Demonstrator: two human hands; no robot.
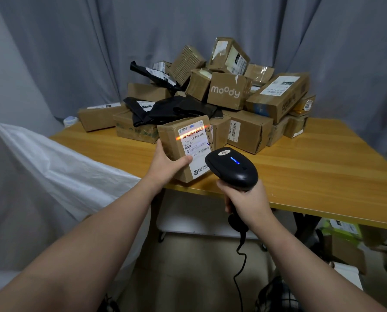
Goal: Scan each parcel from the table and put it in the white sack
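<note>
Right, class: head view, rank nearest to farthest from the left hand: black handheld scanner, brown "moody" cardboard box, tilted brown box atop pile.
1. Black handheld scanner, beside left hand.
2. Brown "moody" cardboard box, mid-pile.
3. Tilted brown box, topmost.

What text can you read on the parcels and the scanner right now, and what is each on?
"moody": white letters on a brown carton in the pile.
"EMS": top of the white label on the parcel held by the left hand.
"159 159 A03 280": same label, under the lit barcode.
Logo on the barcode scanner in the right hand: too small to read.
Other labels in the pile: too small or blurred.
</note>
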